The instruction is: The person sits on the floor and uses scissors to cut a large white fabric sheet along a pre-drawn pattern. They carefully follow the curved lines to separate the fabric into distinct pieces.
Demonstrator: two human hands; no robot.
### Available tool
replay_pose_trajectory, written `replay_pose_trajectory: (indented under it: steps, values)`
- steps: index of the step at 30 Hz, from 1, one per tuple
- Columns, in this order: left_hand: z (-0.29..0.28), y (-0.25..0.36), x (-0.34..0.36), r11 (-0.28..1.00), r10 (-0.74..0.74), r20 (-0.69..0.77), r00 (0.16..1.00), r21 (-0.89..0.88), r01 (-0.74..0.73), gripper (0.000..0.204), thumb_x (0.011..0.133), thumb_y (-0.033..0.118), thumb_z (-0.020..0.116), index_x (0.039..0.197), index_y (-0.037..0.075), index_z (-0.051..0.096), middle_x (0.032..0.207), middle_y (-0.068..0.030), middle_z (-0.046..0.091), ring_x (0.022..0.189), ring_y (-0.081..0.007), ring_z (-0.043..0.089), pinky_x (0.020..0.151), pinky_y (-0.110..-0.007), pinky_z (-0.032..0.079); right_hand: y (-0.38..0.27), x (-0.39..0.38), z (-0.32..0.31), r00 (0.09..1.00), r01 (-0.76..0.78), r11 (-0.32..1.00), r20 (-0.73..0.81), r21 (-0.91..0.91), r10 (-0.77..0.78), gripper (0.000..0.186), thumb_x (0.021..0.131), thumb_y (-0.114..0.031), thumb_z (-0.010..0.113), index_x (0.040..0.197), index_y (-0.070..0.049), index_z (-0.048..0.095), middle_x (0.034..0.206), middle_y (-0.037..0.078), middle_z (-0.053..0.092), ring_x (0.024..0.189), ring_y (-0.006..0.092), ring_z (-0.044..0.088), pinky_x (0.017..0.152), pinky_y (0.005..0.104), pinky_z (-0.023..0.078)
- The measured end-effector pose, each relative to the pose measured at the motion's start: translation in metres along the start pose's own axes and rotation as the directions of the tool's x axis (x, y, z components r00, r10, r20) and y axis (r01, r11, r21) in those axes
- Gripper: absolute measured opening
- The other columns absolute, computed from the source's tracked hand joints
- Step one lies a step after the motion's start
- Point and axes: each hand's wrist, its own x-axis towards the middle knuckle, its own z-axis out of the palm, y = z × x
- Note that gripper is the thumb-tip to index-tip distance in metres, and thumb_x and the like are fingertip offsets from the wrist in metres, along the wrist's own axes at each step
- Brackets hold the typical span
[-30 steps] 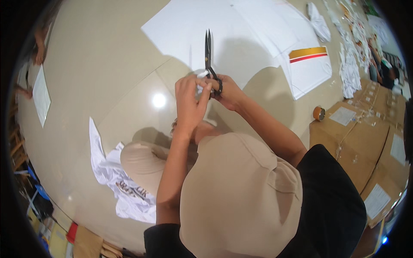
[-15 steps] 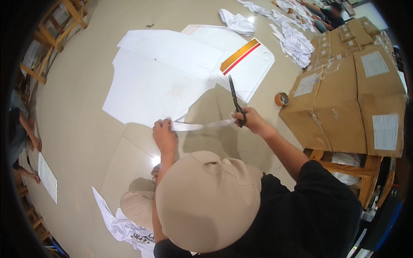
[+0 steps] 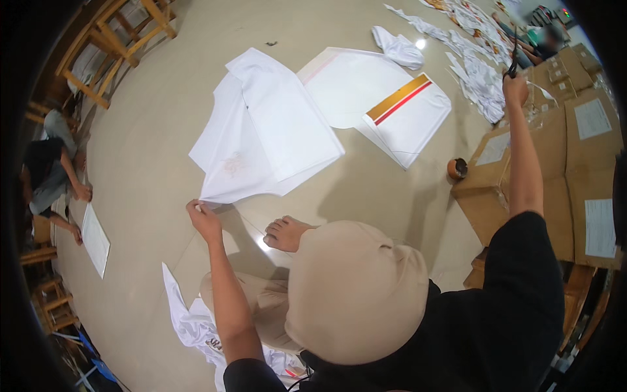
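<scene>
My left hand point(image 3: 205, 219) pinches the near left corner of a white fabric panel point(image 3: 281, 124), which is lifted and partly folded over on the floor. In my right hand point(image 3: 516, 90), raised at the far right above the cardboard boxes, are black scissors point(image 3: 514, 57), pointing away from me. A thin white strip point(image 3: 545, 93) shows beside that hand; whether the hand holds it I cannot tell. Right of the panel lies another white fabric piece point(image 3: 418, 130) with an orange band and a red stripe.
Stacked cardboard boxes point(image 3: 539, 189) line the right side, with a tape roll point(image 3: 457, 169) beside them. White cloth scraps point(image 3: 480, 85) lie at the far right. A white garment point(image 3: 196, 326) lies near my leg. At left, a person's hands point(image 3: 83, 192) are near a white sheet point(image 3: 96, 240).
My right hand has swung up and far right with the scissors, away from the panel. My left hand has pulled the panel's corner leftward, folding the fabric. The view has shifted.
</scene>
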Motion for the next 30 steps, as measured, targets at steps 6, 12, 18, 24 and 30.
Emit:
replay_pose_trajectory:
  steps: [6,12,18,24,30]
  values:
    - [-0.021,0.004,0.011,0.354,-0.459,-0.006,0.888,-0.918,0.177,0.028,0.111,0.015,0.047,0.136,0.001,0.053,0.135,-0.0144,0.063,0.120,-0.0300,0.065,0.101,-0.039,0.055,-0.089,-0.276,-0.001,0.646,-0.408,0.651,0.706,0.641,-0.291,0.020,0.098,-0.004,0.061,0.100,0.004,0.079,0.085,0.011,0.077,0.062,0.0164,0.069,0.056,0.0316,0.054]
    - [0.012,0.027,-0.012,0.986,-0.137,0.069,0.988,-0.083,0.143,0.075,0.106,0.050,0.066,0.156,-0.001,0.043,0.151,-0.0256,0.053,0.136,-0.0415,0.057,0.115,-0.052,0.047,-0.142,-0.479,-0.052,0.478,-0.259,0.796,0.789,0.547,-0.387,0.041,0.085,-0.036,0.093,0.087,0.003,0.081,0.069,0.014,0.073,0.059,0.0212,0.069,0.061,0.0377,0.055]
    - [0.058,0.036,-0.057,0.827,0.041,0.179,0.983,0.546,-0.134,0.076,0.101,0.042,0.077,0.157,0.001,0.045,0.149,-0.0278,0.052,0.124,-0.0460,0.061,0.109,-0.050,0.049,-0.160,-0.528,-0.054,0.487,-0.214,0.768,0.747,0.604,-0.452,0.043,0.082,-0.035,0.093,0.087,0.004,0.075,0.081,0.023,0.074,0.075,0.0381,0.073,0.071,0.0460,0.055]
    - [0.060,0.014,-0.033,0.998,0.055,0.250,0.967,0.020,-0.062,0.033,0.108,0.016,0.061,0.137,-0.001,0.059,0.125,-0.0209,0.063,0.114,-0.0354,0.063,0.101,-0.046,0.050,-0.172,-0.538,-0.054,0.585,-0.190,0.697,0.650,0.692,-0.486,0.045,0.079,-0.032,0.096,0.083,-0.001,0.064,0.088,0.021,0.071,0.081,0.0397,0.070,0.072,0.0466,0.054]
    - [0.019,0.071,-0.029,0.797,-0.129,0.253,0.959,-0.548,0.252,0.033,0.113,0.019,0.053,0.142,0.002,0.057,0.127,-0.0114,0.064,0.111,-0.0222,0.060,0.096,-0.038,0.049,-0.179,-0.531,-0.063,0.399,-0.003,0.784,0.719,0.621,-0.569,0.038,0.079,-0.032,0.094,0.084,-0.005,0.067,0.093,0.018,0.071,0.090,0.0402,0.071,0.077,0.0508,0.055]
